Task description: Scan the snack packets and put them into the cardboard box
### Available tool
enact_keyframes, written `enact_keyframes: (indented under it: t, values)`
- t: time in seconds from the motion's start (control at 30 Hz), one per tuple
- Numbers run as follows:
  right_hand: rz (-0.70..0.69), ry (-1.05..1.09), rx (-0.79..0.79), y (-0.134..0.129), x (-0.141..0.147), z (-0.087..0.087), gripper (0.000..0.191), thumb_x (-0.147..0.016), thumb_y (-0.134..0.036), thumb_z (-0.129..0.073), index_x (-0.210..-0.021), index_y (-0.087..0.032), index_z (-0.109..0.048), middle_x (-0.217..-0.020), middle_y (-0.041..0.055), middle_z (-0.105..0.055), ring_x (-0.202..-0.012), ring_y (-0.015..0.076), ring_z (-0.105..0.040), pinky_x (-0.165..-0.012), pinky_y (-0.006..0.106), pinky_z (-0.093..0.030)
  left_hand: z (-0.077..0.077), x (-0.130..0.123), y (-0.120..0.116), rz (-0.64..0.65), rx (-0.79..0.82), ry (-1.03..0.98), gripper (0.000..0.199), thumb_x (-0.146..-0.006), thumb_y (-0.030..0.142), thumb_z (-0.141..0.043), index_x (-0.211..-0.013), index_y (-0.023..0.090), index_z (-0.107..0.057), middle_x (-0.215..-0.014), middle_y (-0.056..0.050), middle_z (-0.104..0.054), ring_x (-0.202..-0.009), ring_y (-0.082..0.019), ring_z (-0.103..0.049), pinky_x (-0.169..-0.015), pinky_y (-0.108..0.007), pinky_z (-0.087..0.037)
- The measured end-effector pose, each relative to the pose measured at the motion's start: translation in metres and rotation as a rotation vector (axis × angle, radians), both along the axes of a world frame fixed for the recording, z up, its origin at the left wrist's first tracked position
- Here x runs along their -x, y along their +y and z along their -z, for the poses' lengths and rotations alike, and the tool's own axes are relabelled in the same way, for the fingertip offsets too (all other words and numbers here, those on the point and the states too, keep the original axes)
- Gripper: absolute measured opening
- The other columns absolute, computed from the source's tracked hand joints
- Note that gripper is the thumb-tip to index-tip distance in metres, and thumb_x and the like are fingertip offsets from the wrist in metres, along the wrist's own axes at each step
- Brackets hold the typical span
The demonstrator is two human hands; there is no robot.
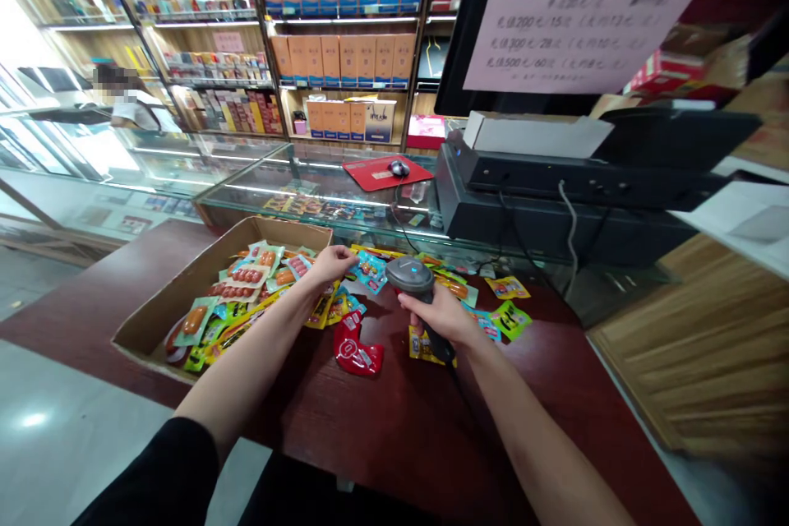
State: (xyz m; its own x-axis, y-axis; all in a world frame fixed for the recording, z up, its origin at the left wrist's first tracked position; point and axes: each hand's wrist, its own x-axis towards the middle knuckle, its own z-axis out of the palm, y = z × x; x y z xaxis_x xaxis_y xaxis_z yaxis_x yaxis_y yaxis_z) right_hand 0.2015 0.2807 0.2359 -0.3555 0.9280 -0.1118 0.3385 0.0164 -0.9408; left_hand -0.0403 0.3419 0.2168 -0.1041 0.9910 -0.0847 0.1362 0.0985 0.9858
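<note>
My right hand (pixel 440 314) is wrapped round the handle of a grey barcode scanner (pixel 409 275), its head turned toward the left. Between the fingers of my left hand (pixel 333 265) is the edge of a blue snack packet (pixel 371 271), held up in front of the scanner. Just below lies a red curved packet (pixel 356 348) on the dark red table. A yellow packet (pixel 425 345) lies partly hidden under my right hand. Left of my forearm stands an open cardboard box (pixel 148 306) filled with sausage packs and other snack packets.
Green packet (pixel 511 319) and yellow-orange packet (pixel 509 288) lie at the right. Behind the table runs a glass display counter (pixel 296 181) with a red mouse pad (pixel 370 173). A monitor with a paper sign (pixel 567 16) stands at the right. Another person (pixel 139 103) is far left.
</note>
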Motion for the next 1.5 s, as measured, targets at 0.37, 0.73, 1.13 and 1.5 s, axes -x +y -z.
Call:
enact_keyframes:
  t: [0.37,0.73,1.13,1.5]
  values:
    - [-0.023,0.031,0.016,-0.004,0.001,-0.004,0.027,-0.079,-0.046,-0.063,-0.075,-0.021,-0.051,-0.051,-0.0018,-0.057,-0.038,0.0137,-0.054,-0.042,0.027,-0.044,-0.025,0.005,-0.003,-0.068,0.144,-0.606,0.030,-0.065,0.005,-0.075,-0.072,0.015,-0.047,-0.069,-0.003,-0.064,-0.065,-0.014,-0.067,-0.062,-0.024,-0.057]
    - [-0.016,-0.018,-0.043,-0.013,0.009,-0.014,0.026,-0.078,-0.042,-0.064,-0.069,-0.022,-0.050,-0.048,-0.0010,-0.057,-0.041,0.0152,-0.055,-0.044,0.028,-0.046,-0.015,0.007,-0.005,0.038,0.072,-0.462,0.037,-0.054,0.013,-0.085,-0.081,0.011,-0.060,-0.075,-0.004,-0.069,-0.064,-0.012,-0.066,-0.060,-0.021,-0.053]
    - [0.015,-0.052,-0.071,-0.015,0.009,-0.020,0.028,-0.077,-0.040,-0.064,-0.062,-0.021,-0.048,-0.044,-0.0003,-0.056,-0.040,0.0151,-0.055,-0.046,0.028,-0.046,-0.017,0.003,-0.010,0.044,0.041,-0.435,0.045,-0.050,0.018,-0.088,-0.080,0.013,-0.054,-0.070,-0.002,-0.067,-0.062,-0.015,-0.067,-0.053,-0.021,-0.053]
    - [-0.005,-0.032,-0.071,-0.014,0.009,-0.017,0.027,-0.078,-0.040,-0.062,-0.065,-0.020,-0.049,-0.045,-0.0007,-0.056,-0.041,0.0141,-0.055,-0.045,0.027,-0.046,-0.012,0.005,-0.008,0.072,0.038,-0.429,0.044,-0.051,0.017,-0.087,-0.083,0.012,-0.056,-0.071,-0.003,-0.068,-0.059,-0.013,-0.065,-0.056,-0.023,-0.055]
